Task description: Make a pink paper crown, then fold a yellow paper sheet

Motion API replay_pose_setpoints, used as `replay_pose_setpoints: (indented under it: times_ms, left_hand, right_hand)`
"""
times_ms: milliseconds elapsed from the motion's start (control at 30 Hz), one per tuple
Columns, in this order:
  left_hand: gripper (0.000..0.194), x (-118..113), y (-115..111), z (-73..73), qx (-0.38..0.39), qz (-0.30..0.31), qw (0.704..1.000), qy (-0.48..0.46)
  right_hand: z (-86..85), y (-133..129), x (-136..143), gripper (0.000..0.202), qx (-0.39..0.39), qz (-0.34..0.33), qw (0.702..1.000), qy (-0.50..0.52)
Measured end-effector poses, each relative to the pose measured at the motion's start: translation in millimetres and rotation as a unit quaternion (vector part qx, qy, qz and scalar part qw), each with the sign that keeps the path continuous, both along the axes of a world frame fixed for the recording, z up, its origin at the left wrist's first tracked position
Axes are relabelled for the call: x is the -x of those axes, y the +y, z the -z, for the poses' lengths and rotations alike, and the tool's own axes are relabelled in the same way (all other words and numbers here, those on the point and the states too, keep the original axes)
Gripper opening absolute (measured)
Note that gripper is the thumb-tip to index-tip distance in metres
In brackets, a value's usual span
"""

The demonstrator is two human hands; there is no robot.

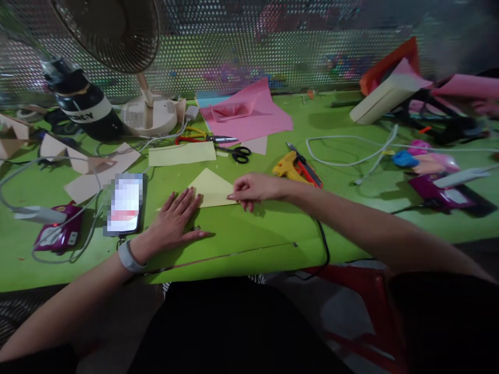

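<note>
A pale yellow sheet of paper point(209, 188), shaped like a triangle with its peak pointing away from me, lies on the green table. My left hand point(176, 221) rests flat with fingers spread, its fingertips on the paper's left part. At the right corner, my right hand point(253, 189) pinches the paper between thumb and curled fingers. Part of each corner is hidden under the hands. Just beyond the paper are a yellow paper strip point(181, 154) and black-handled scissors point(240, 154). A yellow glue gun point(289, 167) lies to the right of my right hand.
On the left lie a phone point(125, 203), a purple box with cables point(58, 227) and folded paper pieces point(102, 169). A fan point(150, 111) and dark bottle point(88, 106) stand behind. Pink paper point(268, 117) lies at the back; a white cable point(343, 162) and another purple box point(440, 193) are right.
</note>
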State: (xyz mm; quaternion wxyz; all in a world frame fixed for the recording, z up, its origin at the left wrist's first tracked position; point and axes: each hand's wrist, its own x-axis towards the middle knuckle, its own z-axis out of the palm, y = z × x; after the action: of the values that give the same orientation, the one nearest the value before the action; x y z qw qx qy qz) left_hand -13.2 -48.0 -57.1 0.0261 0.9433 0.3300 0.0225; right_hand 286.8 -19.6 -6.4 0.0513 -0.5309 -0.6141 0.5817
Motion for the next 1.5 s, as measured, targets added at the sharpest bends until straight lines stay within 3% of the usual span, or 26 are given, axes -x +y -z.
replay_pose_setpoints:
  times_ms: [100,233,333,433,500,567,633,733,900,1200,1500]
  left_hand:
    - [0.094,-0.2,-0.1,-1.9,0.002,0.007,1.0,-0.002]
    - [0.096,10.3,-5.3,-5.8,0.014,0.006,1.0,0.013]
    - [0.104,26.5,-13.7,-12.7,0.021,-0.02,0.999,0.042]
    - [0.105,33.4,-18.6,-31.2,0.019,-0.061,0.996,0.067]
    - [0.09,23.7,-14.9,-48.8,0.013,-0.107,0.992,0.064]
    - [0.059,2.4,-5.2,-64.4,0.025,-0.176,0.983,0.041]
    - [0.038,-24.0,8.4,-72.2,0.116,-0.203,0.972,0.026]
    - [0.024,-55.4,30.1,-68.0,0.292,-0.154,0.944,0.012]
    - [0.019,-64.0,53.8,-51.4,0.398,-0.15,0.905,0.009]
    - [0.013,-57.2,60.7,-41.2,0.49,-0.177,0.852,-0.055]
    - [0.024,-50.9,63.1,-29.6,0.544,-0.214,0.806,-0.092]
  right_hand:
    - [16.4,0.0,33.2,0.039,0.036,-0.032,0.999,0.015]
    - [31.4,-0.6,44.8,0.038,0.055,-0.032,0.998,-0.023]
    - [29.7,-2.2,43.5,0.034,0.06,-0.021,0.997,-0.035]
    - [23.1,-4.0,44.9,0.032,0.064,-0.015,0.997,-0.049]
    - [20.7,-4.4,46.7,0.033,0.066,-0.016,0.996,-0.057]
    - [21.3,-3.8,47.9,0.033,0.067,-0.019,0.996,-0.061]
    - [23.6,-2.8,48.1,0.033,0.068,-0.023,0.995,-0.062]
    - [25.8,-1.3,47.7,0.029,0.07,-0.029,0.995,-0.065]
    - [21.8,0.8,48.6,0.023,0.085,-0.032,0.993,-0.071]
    - [17.3,1.5,48.5,0.028,0.097,-0.026,0.993,-0.062]
    - [18.1,3.7,47.3,0.029,0.087,-0.036,0.993,-0.069]
